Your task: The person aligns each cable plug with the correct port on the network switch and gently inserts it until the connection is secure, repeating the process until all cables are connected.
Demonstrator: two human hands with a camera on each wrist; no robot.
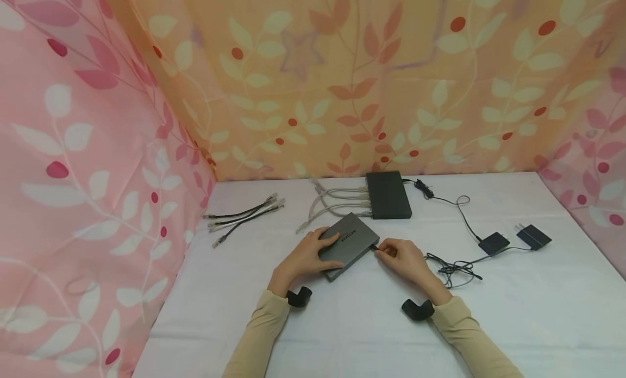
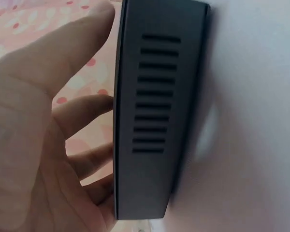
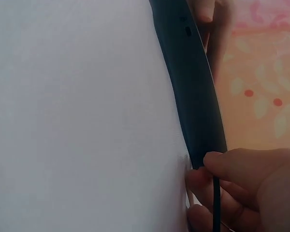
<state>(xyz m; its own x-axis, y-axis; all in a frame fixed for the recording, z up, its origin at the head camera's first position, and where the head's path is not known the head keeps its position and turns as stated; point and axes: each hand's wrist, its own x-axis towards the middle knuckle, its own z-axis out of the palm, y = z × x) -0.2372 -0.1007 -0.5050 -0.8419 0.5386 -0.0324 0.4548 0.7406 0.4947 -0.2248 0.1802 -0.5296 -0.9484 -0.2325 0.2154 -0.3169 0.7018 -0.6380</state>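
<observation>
A grey network switch (image 1: pixel 348 242) marked NETGEAR lies at an angle on the white table, mid-front. My left hand (image 1: pixel 307 254) rests on its top face, thumb and fingers spread. The left wrist view shows the switch's slotted side (image 2: pixel 152 104), with the fingers touching only the top. At the switch's right-hand edge, my right hand (image 1: pixel 403 258) pinches the end of a black power cable (image 3: pixel 216 203) between thumb and fingers. The plug tip is hidden by the fingertips, so I cannot tell how deep it sits in the switch.
Behind stands a black switch (image 1: pixel 389 195) with several grey network cables (image 1: pixel 337 193) and an adapter (image 1: pixel 494 243) on its cord. Another adapter (image 1: pixel 534 237) and a bundled cord (image 1: pixel 455 269) lie right. Several short black network cables (image 1: pixel 244 218) lie left. Patterned cloth walls (image 1: pixel 313 95) enclose the table.
</observation>
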